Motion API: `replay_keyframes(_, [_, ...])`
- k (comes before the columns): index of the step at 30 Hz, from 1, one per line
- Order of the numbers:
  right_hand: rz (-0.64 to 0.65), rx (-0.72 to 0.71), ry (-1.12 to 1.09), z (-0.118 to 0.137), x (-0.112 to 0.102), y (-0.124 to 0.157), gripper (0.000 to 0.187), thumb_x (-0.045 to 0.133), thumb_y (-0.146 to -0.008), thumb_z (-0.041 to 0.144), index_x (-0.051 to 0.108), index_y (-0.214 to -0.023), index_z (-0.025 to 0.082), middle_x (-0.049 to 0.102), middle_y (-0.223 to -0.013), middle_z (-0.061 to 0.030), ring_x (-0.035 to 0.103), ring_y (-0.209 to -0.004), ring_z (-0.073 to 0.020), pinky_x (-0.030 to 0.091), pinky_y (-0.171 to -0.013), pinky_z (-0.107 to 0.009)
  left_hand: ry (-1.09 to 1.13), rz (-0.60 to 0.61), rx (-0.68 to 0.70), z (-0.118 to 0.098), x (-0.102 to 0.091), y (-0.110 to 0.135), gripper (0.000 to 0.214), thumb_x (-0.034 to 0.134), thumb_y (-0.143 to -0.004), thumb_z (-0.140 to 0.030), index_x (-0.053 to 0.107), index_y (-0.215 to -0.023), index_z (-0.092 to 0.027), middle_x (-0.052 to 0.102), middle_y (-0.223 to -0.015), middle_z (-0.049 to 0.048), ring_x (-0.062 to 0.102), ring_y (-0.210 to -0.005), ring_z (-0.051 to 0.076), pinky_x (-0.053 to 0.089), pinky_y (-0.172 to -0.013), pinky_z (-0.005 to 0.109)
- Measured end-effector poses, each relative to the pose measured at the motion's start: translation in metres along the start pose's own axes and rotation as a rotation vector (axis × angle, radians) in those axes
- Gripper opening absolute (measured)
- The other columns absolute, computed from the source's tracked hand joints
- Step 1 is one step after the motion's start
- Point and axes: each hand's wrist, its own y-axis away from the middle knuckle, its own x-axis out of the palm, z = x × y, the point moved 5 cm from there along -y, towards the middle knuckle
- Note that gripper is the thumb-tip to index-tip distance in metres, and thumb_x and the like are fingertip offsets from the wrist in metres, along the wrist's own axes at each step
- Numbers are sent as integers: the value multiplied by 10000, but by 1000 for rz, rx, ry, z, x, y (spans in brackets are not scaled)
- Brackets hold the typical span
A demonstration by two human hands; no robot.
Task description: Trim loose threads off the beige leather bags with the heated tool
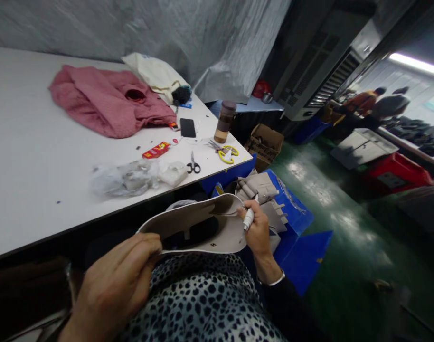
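A beige bag with a pale rim is held over my lap, its mouth spread open toward me. A small dark mark or hole shows on its near inner wall. My left hand is closed on the bag's left end, thumb and fingers pinching the rim. At the right end, my right hand is closed around a white, pen-like tool that looks wrapped; its exact kind is unclear. The fingertips of that hand also touch the bag's rim. The bag's underside is hidden.
On the white table are a pink garment, black scissors, yellow-handled scissors, a bottle, a phone and crumpled plastic. Beige pieces fill a blue bin at right; a cardboard box stands behind.
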Motion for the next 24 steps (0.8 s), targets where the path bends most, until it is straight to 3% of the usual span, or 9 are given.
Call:
replay_keyframes(4, [-73, 18, 16, -6, -19, -3, 341, 710, -904, 539, 678, -912, 200, 604, -752, 12, 539, -702, -183, 407, -659, -281, 25, 25, 11, -17, 1, -16, 204, 532, -937, 7, 580, -919, -190, 721, -945, 52, 701, -862, 178, 548, -792, 286])
replay_keyframes(9, [-145, 8, 62, -11, -37, -6, 392, 762, -873, 573, 703, -972, 199, 632, -836, -10, 554, -741, -189, 420, -695, -293, 128, 29, -38, -17, 8, -18, 264, 506, -864, 81, 553, -889, -178, 685, -901, 60, 648, -813, 180, 530, -737, 300])
replay_keyframes(14, [-202, -69, 90, 2, -49, -8, 380, 783, -874, 556, 710, -947, 190, 629, -822, -1, 552, -734, -173, 418, -715, -291, 190, 16, -36, -19, 14, -19, 255, 501, -880, 69, 555, -895, -179, 683, -901, 58, 642, -818, 175, 517, -727, 286])
replay_keyframes(18, [-250, -103, 131, 8, -57, -8, 401, 794, -864, 572, 724, -944, 185, 653, -836, -8, 580, -752, -180, 423, -727, -298, 226, 0, -124, -14, 19, -16, 220, 605, -902, -2, 580, -1023, -184, 693, -872, 20, 666, -763, 149, 512, -675, 242])
replay_keyframes(24, [-249, -105, 111, 5, -55, -8, 389, 806, -857, 560, 730, -945, 189, 666, -856, -12, 608, -789, -192, 449, -774, -315, 217, -54, -144, -14, 20, -12, 265, 642, -900, -33, 586, -1104, -193, 709, -864, -1, 678, -725, 142, 517, -666, 245])
